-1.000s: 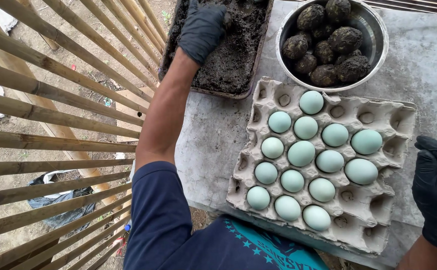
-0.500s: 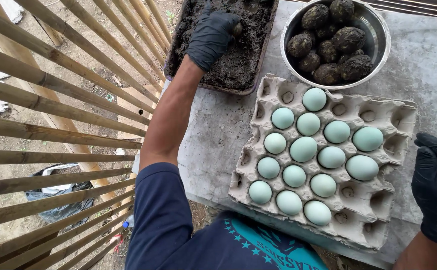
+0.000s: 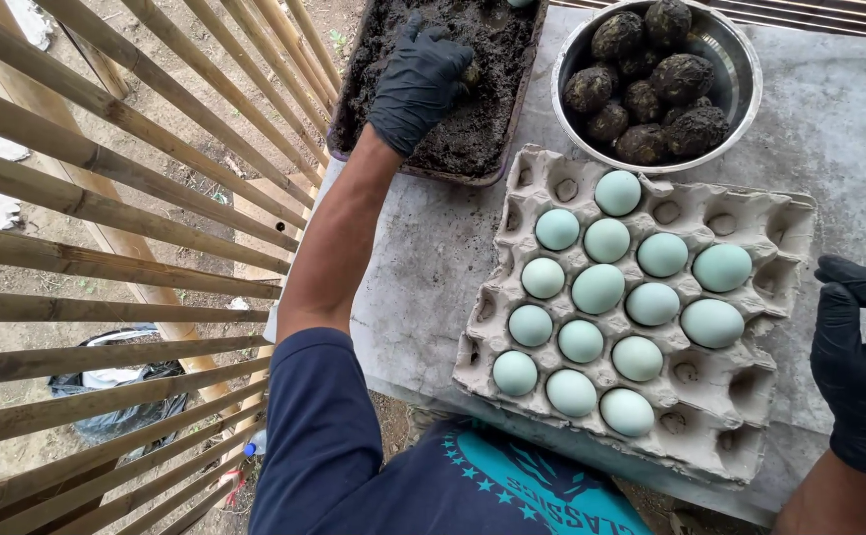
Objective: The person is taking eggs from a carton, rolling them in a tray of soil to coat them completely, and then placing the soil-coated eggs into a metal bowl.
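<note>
1. Black gloves cover both hands. My left hand is pressed down into the dark mud in the tray at the far left of the counter; its fingers are curled around a mud-covered lump, which I judge to be an egg, though most of it is hidden.
2. My right hand hangs at the right edge of the counter, just beside the egg carton. Its fingers are loosely bent and hold nothing.
3. Pale blue-green eggs sit in the grey pulp carton near me, fourteen as I count them. They are clean, with no mud on them.
4. The metal bowl stands behind the carton, beside the tray. It holds a pile of coated eggs, dark and rough; I see about nine, and some may be hidden below.
5. My judgement of progress: the coated pile is smaller than the clean group, and many cups of the carton are empty, so the work is somewhere before the middle. One egg is in the mud; the clean ones in the carton are left.
</note>
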